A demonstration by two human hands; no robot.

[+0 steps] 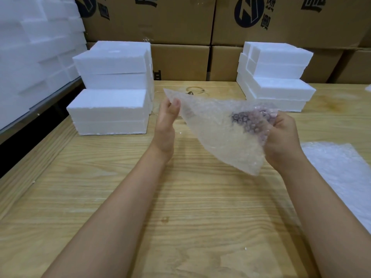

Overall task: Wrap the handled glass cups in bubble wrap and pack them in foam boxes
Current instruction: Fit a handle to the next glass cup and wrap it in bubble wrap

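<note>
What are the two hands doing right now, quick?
Left hand: closed, pinching the top corner of the bubble wrap sheet.
Right hand: closed, gripping the same sheet's bunched right side.

Foam boxes (109, 109) flank bare table (140, 187) centre.

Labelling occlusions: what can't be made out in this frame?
Head view:
- Glass object on the table: transparent, partly behind the bubble wrap sheet; cup unconfirmed.
- Right hand fingers: blurred through the sheet.
- Foam boxes: closed, contents hidden.
- Bubble wrap pile: cut by right edge.
</note>
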